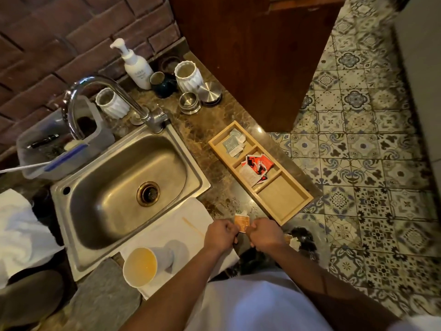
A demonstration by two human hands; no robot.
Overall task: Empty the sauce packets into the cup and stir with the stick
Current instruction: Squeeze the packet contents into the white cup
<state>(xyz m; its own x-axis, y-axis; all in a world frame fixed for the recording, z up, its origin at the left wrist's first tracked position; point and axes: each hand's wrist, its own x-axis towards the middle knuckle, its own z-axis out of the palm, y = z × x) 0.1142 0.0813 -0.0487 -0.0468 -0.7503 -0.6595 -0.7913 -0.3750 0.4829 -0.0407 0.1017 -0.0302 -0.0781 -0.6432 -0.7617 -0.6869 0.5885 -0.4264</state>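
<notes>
An orange sauce packet [241,222] is held upright between both my hands above the counter's front edge. My left hand [220,235] pinches its left side and my right hand [263,234] pinches its right side, fingers curled. A white paper cup [140,266] with orange-yellow sauce inside stands on a white cloth [167,235] at the lower left of my hands. A thin wooden stick [193,226] lies on that cloth, just left of my left hand. More red and grey packets lie in a wooden tray [284,199] beyond my hands.
A steel sink [119,187] with a tap [100,99] fills the left. Behind it stand a soap pump bottle [137,65], white ribbed cups [188,76], small steel containers [189,102] and a plastic tub [59,144]. A dark bin bag [303,240] sits below the counter, right of my hands.
</notes>
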